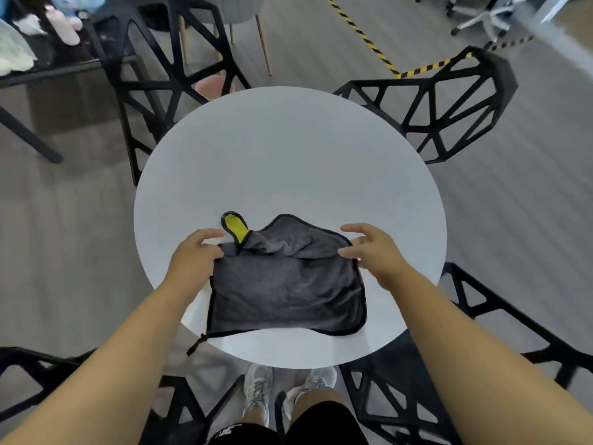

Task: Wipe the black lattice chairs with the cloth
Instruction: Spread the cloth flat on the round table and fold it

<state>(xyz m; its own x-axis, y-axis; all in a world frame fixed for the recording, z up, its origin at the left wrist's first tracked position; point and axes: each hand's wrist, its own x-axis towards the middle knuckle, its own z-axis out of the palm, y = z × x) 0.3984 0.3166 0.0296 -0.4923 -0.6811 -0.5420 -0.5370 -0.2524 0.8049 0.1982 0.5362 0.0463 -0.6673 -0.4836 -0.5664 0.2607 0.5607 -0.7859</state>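
Observation:
A grey cloth [288, 290] with black trim and a yellow underside lies partly folded on the near side of a round white table [288, 155]. My left hand [195, 255] pinches the cloth's left edge at the fold. My right hand [372, 248] pinches its right edge. Black lattice chairs ring the table: one at the far left [154, 88], one at the far right [449, 114], one at the near right [481, 332] and one at the near left [48, 370].
A dark table [64, 69] with light-coloured objects stands at the far left. Yellow-black tape [369, 43] runs across the grey floor. An office chair base [481, 17] sits at the far right. My own shoes [282, 393] show under the table's near edge.

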